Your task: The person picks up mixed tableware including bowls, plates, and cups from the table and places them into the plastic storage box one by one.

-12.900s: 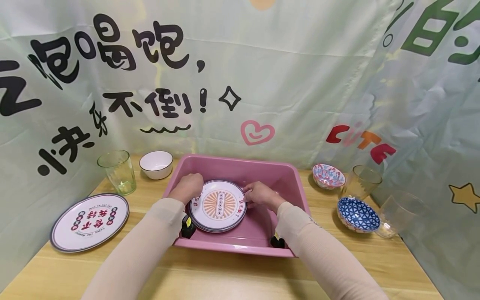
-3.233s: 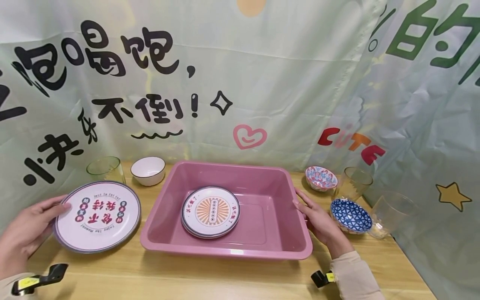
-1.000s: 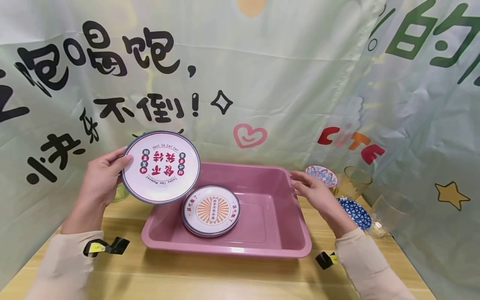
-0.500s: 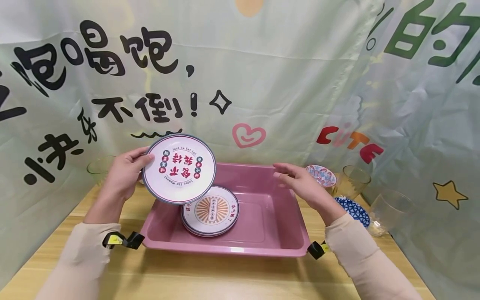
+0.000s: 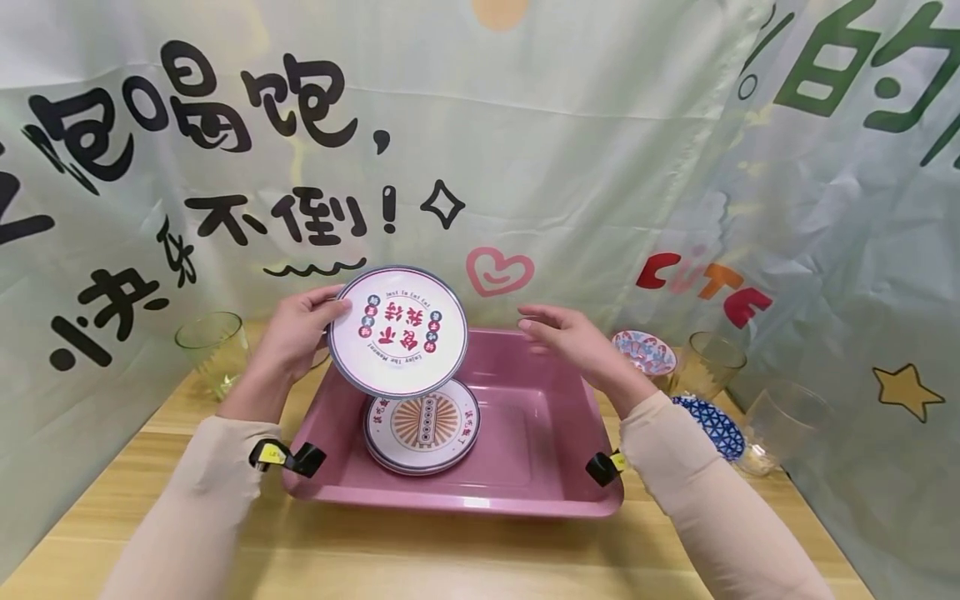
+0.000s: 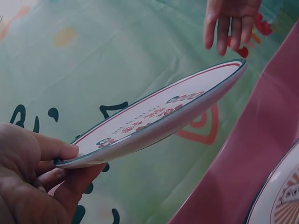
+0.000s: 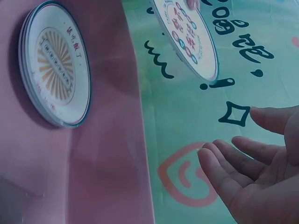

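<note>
My left hand (image 5: 300,329) pinches the left rim of a white plate (image 5: 397,332) with red lettering, thumb on top and fingers beneath. The plate is held up above a pink basin (image 5: 517,497). Inside the basin, on its left half, lies a stack of plates (image 5: 423,429) with an orange sunburst pattern; the held plate overlaps its top edge in the head view. Over the basin's right back part, my right hand (image 5: 573,342) hovers with fingers extended, apart from the plate. The right wrist view shows this hand (image 7: 252,172) holding nothing.
A green glass (image 5: 217,354) stands at the back left, with a white bowl mostly hidden behind my left hand. To the right are a red-patterned bowl (image 5: 645,352), a blue-patterned bowl (image 5: 712,425), an amber glass (image 5: 708,367) and a clear glass (image 5: 783,425). A printed curtain (image 5: 600,167) hangs behind.
My left hand picked the lettered plate up from the table's left side and carried it right, over the basin. My right hand left the basin's right rim and moved inward.
</note>
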`<state>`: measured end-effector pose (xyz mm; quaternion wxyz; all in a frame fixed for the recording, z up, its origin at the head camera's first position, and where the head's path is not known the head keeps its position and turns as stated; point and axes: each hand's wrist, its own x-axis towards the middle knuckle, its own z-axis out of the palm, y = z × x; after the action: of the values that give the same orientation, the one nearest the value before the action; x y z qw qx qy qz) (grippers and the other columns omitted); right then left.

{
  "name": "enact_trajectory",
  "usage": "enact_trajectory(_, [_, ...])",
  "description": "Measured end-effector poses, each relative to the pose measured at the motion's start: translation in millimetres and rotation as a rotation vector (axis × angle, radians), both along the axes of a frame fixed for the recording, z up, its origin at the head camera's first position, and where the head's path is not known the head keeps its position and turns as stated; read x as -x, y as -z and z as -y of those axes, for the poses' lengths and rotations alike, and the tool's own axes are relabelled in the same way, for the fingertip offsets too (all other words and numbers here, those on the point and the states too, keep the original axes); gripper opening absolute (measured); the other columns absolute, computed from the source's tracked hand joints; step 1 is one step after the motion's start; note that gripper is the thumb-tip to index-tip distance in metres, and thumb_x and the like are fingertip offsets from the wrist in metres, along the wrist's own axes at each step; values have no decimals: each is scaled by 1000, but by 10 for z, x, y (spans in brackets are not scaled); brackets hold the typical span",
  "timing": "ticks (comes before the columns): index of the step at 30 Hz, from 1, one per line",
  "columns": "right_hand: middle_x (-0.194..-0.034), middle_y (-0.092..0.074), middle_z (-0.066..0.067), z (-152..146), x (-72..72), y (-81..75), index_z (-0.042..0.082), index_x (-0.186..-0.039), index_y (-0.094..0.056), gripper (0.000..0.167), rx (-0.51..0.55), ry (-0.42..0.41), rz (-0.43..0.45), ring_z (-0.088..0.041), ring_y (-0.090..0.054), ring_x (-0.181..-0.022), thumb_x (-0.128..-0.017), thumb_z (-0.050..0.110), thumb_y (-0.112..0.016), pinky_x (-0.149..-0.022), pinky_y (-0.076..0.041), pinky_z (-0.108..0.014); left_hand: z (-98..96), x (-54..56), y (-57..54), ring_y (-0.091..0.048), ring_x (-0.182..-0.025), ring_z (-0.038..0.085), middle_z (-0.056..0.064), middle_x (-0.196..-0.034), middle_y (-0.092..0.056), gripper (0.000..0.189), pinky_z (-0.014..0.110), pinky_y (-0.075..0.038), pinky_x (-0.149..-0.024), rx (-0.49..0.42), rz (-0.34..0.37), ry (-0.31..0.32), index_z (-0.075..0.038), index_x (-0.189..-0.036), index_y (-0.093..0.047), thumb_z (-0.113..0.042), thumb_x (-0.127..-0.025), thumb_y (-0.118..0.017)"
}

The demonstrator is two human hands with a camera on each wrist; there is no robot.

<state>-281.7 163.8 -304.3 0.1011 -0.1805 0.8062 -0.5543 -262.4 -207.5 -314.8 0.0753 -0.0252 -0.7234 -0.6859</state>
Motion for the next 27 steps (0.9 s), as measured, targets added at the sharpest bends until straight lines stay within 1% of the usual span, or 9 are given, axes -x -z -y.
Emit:
enact_trajectory(3, [-142, -50, -16, 95, 60, 13, 6, -145, -46, 54, 30, -2, 14, -30, -59, -117, -98, 28, -61, -101, -46, -47, -59, 47, -14, -63, -76, 8, 4, -103, -62, 43, 21, -56, -65, -22, 12, 12, 4, -139, -50, -13, -100, -56])
enact_trajectory(8, [-138, -52, -21, 255, 160, 75, 1, -144, -45, 48, 94, -9, 56, -34, -58, -118, -101, 21, -56, -99, -48, -44, -156, 107, -18, -62, -76, 8, 4, -103, -61, 40, 19, -54, -63, -32, 44, 1, 0, -138, -53, -14, -100, -56])
enact_trajectory(10, [-134, -55, -22, 324, 188, 106, -1, -143, -45, 46, 122, 5, 79, -34, -59, -117, -102, 19, -54, -98, -48, -43, -191, 139, -3, -62, -77, 8, 5, -103, -62, 40, 19, -54, -63, -42, 61, -4, -1, -138, -53, -14, -100, -56])
enact_trajectory(12, [-131, -58, -20, 393, 208, 134, 0, -142, -46, 45, 135, 28, 98, -33, -60, -114, -102, 19, -55, -98, -49, -43, -237, 171, 15, -62, -78, 8, 6, -106, -62, 39, 19, -54, -64, -66, 69, -7, -1, -138, -54, -12, -100, -56])
enact_trajectory(14, [-128, -60, -18, 453, 232, 167, 1, -141, -48, 46, 136, 56, 112, -30, -62, -112, -101, 21, -56, -98, -49, -42, -279, 205, 38, -62, -79, 8, 9, -108, -61, 39, 19, -54, -65, -68, 69, -8, -1, -138, -54, -10, -100, -56])
enact_trajectory(17, [-124, -60, -17, 521, 265, 217, 2, -140, -49, 45, 134, 86, 122, -28, -63, -109, -101, 23, -56, -97, -49, -44, -340, 251, 73, -61, -76, 8, 13, -110, -60, 37, 18, -53, -65, -45, 61, -18, 0, -136, -55, -8, -100, -55])
enact_trajectory(20, [-120, -61, -18, 563, 299, 278, 2, -137, -52, 41, 142, 116, 126, -27, -65, -104, -101, 23, -56, -93, -52, -43, -376, 292, 118, -59, -74, 8, 14, -110, -60, 36, 18, -52, -62, 0, 68, -33, 0, -135, -56, -9, -100, -54])
enact_trajectory(23, [-117, -61, -18, 587, 328, 354, 3, -135, -54, 38, 147, 140, 128, -26, -66, -98, -101, 20, -56, -90, -54, -43, -396, 329, 174, -58, -75, 9, 16, -111, -60, 34, 17, -51, -62, 21, 89, -51, 2, -133, -57, -9, -100, -54])
enact_trajectory(27, [-115, -60, -18, 599, 364, 458, 3, -135, -54, 36, 139, 157, 141, -23, -65, -90, -101, 15, -55, -89, -54, -43, -405, 363, 255, -57, -80, 12, 17, -113, -59, 32, 18, -51, -63, 61, 128, -82, 1, -130, -60, -10, -100, -55])
